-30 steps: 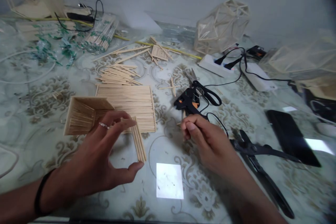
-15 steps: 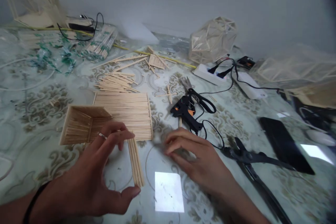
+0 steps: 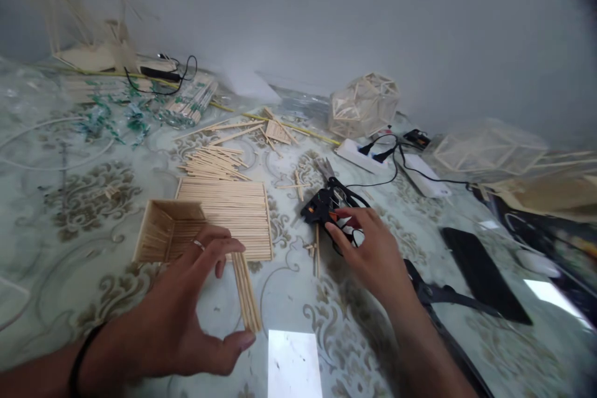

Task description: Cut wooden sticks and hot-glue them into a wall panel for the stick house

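Observation:
My left hand [image 3: 186,305] pinches a narrow panel of wooden sticks [image 3: 246,292] end to end, between thumb and fingertips. Behind it lies a flat stick mat [image 3: 233,211], with a small open stick box [image 3: 161,230] at its left, partly covered by my fingers. My right hand [image 3: 368,249] closes round the handle of a black glue gun [image 3: 319,205] with an orange trigger; the gun still lies on the table, its grip mostly hidden. Black-handled scissors [image 3: 329,171] lie right behind the gun. A few short sticks [image 3: 317,252] lie just left of my right hand.
Loose sticks [image 3: 214,163] are piled behind the mat. A white power strip [image 3: 361,155] with black plugs stands at the back. To the right are black pliers [image 3: 438,292] and a black phone [image 3: 485,273]. Stick frames [image 3: 366,106] stand near the wall.
My right hand has moved right and forward to the glue gun and closed on its handle. My left hand keeps its pinch on the stick panel. The view has tilted up slightly.

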`<action>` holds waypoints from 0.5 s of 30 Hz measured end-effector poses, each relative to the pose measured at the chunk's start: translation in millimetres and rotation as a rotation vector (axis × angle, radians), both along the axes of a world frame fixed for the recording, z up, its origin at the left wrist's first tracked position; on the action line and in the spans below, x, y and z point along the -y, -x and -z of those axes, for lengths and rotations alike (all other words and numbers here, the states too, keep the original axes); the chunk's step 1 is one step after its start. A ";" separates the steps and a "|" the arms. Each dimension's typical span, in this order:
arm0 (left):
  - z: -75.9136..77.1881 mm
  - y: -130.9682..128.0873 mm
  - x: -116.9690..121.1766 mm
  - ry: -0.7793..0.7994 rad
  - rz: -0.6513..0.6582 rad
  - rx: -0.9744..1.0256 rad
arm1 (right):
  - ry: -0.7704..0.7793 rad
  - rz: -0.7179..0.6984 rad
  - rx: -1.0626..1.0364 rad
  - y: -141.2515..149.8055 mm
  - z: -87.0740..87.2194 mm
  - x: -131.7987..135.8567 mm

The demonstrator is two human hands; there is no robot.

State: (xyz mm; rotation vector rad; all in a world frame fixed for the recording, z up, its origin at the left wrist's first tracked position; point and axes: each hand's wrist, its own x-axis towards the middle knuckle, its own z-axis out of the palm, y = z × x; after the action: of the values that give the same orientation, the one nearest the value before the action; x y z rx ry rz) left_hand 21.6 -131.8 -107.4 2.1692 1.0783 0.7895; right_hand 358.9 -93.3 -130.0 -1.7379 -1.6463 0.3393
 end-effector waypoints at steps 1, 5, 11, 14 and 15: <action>-0.7 -1.0 -0.7 -0.004 0.000 0.005 | 0.009 0.009 0.006 0.0 3.7 -3.1; -4.8 -3.4 -3.5 -0.013 0.060 0.010 | 0.045 0.000 -0.039 3.1 12.2 -12.3; -8.2 -2.3 -4.8 0.097 0.091 0.027 | 0.043 0.052 -0.274 -5.7 -9.8 -13.7; -7.9 -0.4 -4.5 0.136 0.092 0.040 | 0.076 0.016 -0.495 -10.5 -34.2 -11.4; -8.0 0.0 -4.5 0.151 0.089 0.046 | 0.096 -0.016 -0.572 -9.8 -42.2 -10.7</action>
State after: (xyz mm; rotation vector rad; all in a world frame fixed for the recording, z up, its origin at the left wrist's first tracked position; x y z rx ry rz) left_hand 21.6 -127.2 -99.4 2.0472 0.9792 0.6915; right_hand 368.8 -82.6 -87.9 -1.5059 -1.2401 0.8477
